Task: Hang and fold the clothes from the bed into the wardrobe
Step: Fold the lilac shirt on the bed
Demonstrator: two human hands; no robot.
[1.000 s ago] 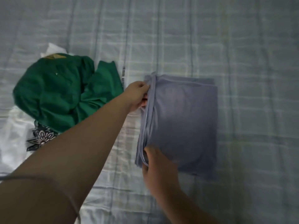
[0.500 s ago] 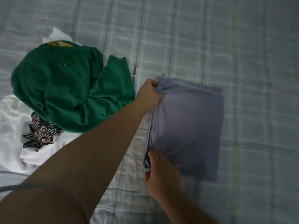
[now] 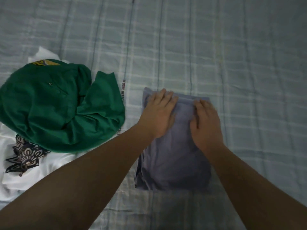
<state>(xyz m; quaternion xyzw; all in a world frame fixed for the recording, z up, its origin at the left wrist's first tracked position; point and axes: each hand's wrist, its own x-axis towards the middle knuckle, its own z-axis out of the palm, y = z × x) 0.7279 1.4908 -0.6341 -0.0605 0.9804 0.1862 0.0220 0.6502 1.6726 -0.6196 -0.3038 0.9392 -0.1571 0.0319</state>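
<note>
Folded grey garment [image 3: 172, 165] laid flat on bed [image 3: 232, 63], beside green shirt [image 3: 54, 110]. Left hand [image 3: 157, 115] and right hand [image 3: 206, 123] pressed flat on top, fingers straight (nothing gripped). Creases best smoothed outward, edges kept aligned.

Both hands flat on folded grey-blue garment [image 3: 172, 165] on checked bed [image 3: 232, 55]: left hand [image 3: 157, 113], right hand [image 3: 206, 123] on its far end. Green shirt [image 3: 54, 107] crumpled left of garment, over white cloth [image 3: 33, 173].
</note>
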